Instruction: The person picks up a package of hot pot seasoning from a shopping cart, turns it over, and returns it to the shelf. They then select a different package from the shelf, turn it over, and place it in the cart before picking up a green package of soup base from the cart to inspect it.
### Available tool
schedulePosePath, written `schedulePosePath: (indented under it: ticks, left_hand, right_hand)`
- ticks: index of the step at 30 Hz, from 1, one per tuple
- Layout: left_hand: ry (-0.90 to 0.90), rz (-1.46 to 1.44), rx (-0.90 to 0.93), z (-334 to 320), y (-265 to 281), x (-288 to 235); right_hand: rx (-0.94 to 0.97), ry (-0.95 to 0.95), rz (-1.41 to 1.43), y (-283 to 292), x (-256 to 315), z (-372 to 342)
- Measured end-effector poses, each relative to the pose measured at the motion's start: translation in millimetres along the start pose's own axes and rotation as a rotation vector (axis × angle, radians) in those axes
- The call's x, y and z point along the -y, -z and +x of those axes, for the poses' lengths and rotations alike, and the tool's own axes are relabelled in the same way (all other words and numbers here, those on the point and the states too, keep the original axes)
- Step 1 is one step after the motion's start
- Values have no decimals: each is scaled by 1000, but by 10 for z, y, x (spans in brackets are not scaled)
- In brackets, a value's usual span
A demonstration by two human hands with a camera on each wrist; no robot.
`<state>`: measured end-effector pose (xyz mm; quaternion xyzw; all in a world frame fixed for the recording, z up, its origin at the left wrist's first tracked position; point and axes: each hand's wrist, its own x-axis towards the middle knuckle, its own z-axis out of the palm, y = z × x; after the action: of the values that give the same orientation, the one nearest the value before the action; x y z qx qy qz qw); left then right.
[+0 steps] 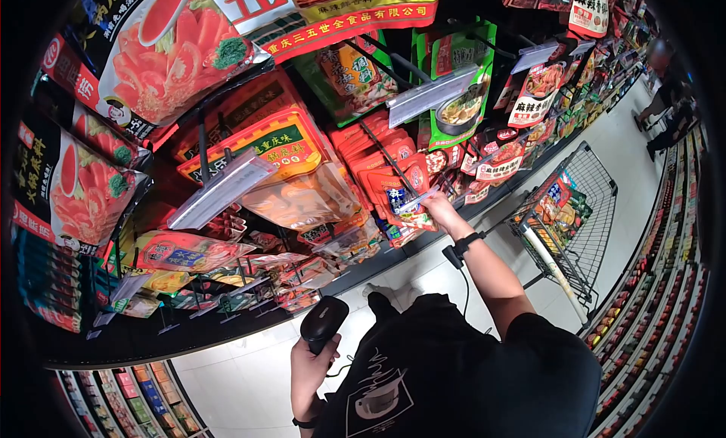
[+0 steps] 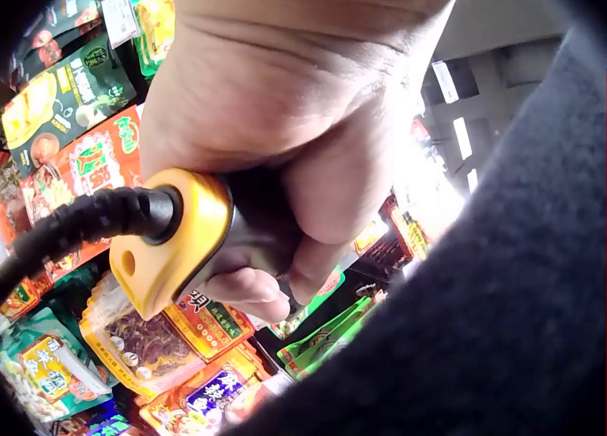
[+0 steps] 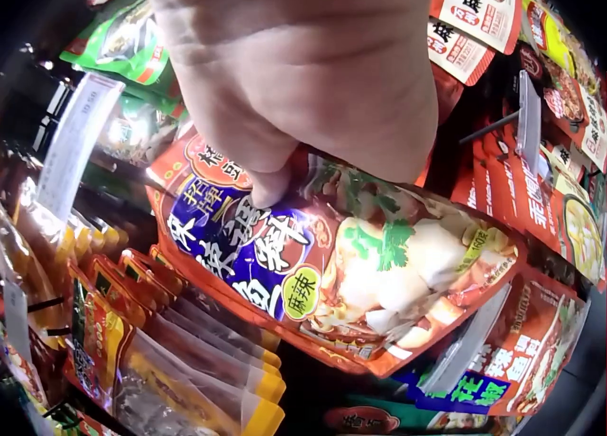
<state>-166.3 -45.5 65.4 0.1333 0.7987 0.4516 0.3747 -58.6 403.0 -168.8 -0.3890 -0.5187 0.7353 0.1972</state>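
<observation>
The right hand point(image 1: 441, 211) pinches the upper edge of a red-and-purple seasoning packet point(image 3: 351, 265), with the thumb lying on its printed front. This packet is at the front of a row of hanging red packets point(image 1: 378, 147); whether a hook carries it, I cannot tell. The left hand point(image 1: 310, 371) is wrapped around a black scanner point(image 1: 324, 323) (its yellow end point(image 2: 175, 265), with a black cable point(image 2: 95, 223), shows from the wrist). Near the shelf stands a shopping cart point(image 1: 597, 211) with colourful packages point(image 1: 563, 203) inside.
</observation>
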Motion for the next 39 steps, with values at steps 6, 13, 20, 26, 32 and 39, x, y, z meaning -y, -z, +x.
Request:
schedulePosePath:
  ticks: [6,13,20,26,32,39]
  left_hand:
    - [9,-7,0,-2,-39,-24]
    - [-6,-1,50,-58,-223,-45]
    - [15,3,65,-284,-435,-49]
    - [60,-28,3,-629,-582,-35]
    - [106,-42,-84,-983,-509,171]
    - [88,-130,-157,-1265,-383,544]
  right_hand:
    - [-184,186,-467,40,-121,165]
    - [-400,237,-748,221,-277,-338]
    - [-246,498,-736,-91,148,-771]
    - [-235,685,-728,-449,474,-309]
    - [-259,648,-634,-674,601,91]
    - [-344,681,-689,-661,202,-1]
